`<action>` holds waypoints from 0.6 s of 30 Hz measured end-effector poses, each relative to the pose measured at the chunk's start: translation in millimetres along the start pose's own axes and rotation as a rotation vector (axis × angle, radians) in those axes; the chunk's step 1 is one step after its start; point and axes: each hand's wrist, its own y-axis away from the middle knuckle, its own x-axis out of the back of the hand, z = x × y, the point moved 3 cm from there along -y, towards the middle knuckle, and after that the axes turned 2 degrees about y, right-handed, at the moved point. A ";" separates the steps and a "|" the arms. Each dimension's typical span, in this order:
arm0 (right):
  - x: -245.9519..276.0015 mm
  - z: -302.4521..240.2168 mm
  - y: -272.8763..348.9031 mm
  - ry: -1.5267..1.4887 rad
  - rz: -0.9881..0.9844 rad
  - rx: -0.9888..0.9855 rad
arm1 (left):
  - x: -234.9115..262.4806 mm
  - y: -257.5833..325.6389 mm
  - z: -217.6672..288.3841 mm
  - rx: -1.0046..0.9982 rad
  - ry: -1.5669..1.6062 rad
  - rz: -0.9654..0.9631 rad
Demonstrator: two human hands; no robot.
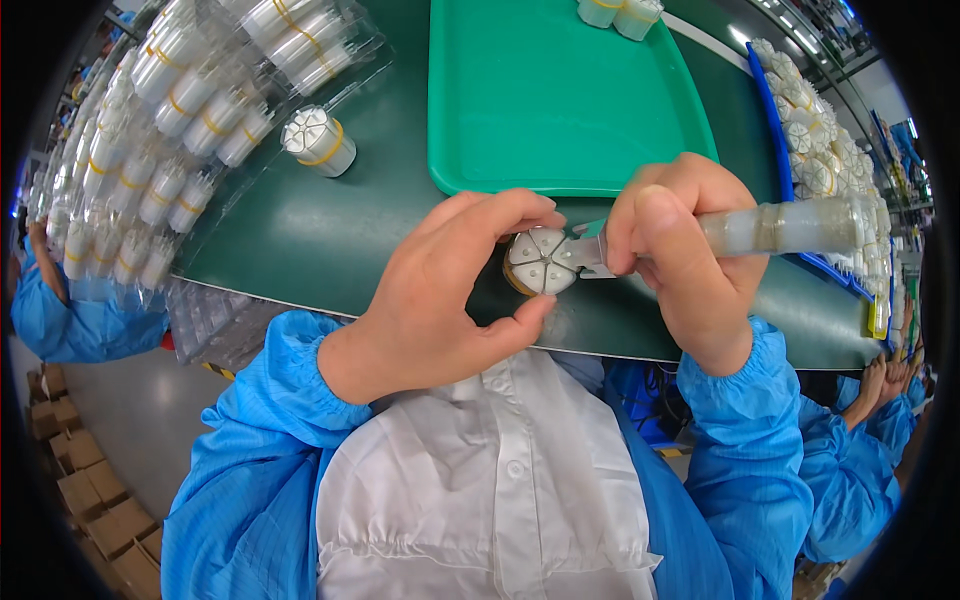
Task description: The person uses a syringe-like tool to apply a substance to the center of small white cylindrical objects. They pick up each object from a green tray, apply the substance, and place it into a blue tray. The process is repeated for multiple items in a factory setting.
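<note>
A round white part (pixel 541 262) with a wedge-divided top stands near the table's front edge. My left hand (pixel 445 290) curls around it from the left, index finger at its far side and thumb at its near side. In my right hand (pixel 690 250) is a pale, tape-wrapped stick-like tool (pixel 790 228), its thick end pointing right. The tool's flat metal tip (pixel 592 250) reaches the right edge of the white part's top. Whether the tip presses on it or only lies against it, I cannot tell. My right fingers hide the tool's middle.
A green tray (pixel 560 110) lies just beyond my hands, with white parts (pixel 620 14) at its far edge. Another banded white part (pixel 319 141) stands left. Clear plastic trays of banded parts (pixel 180 110) are stacked far left; a blue bin (pixel 775 130) of similar parts sits right. Co-workers' sleeves (pixel 850 480) show at right.
</note>
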 end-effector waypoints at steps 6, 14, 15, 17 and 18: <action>-3.5 6.7 1.2 0.038 0.003 -0.001 | 1.4 -3.1 1.2 0.025 -0.176 0.011; 3.0 -4.9 -0.7 -0.043 0.060 -0.005 | 1.1 -2.1 0.3 -0.045 -0.121 0.007; 2.5 -2.4 -0.8 -0.025 0.042 -0.007 | 0.5 -2.1 0.6 -0.048 -0.106 -0.005; 2.0 0.9 -0.8 0.012 0.009 0.003 | 0.1 -2.4 0.5 -0.046 -0.104 -0.012; 2.0 2.9 -0.3 0.026 -0.007 0.014 | -0.1 -2.4 0.6 -0.045 -0.104 -0.015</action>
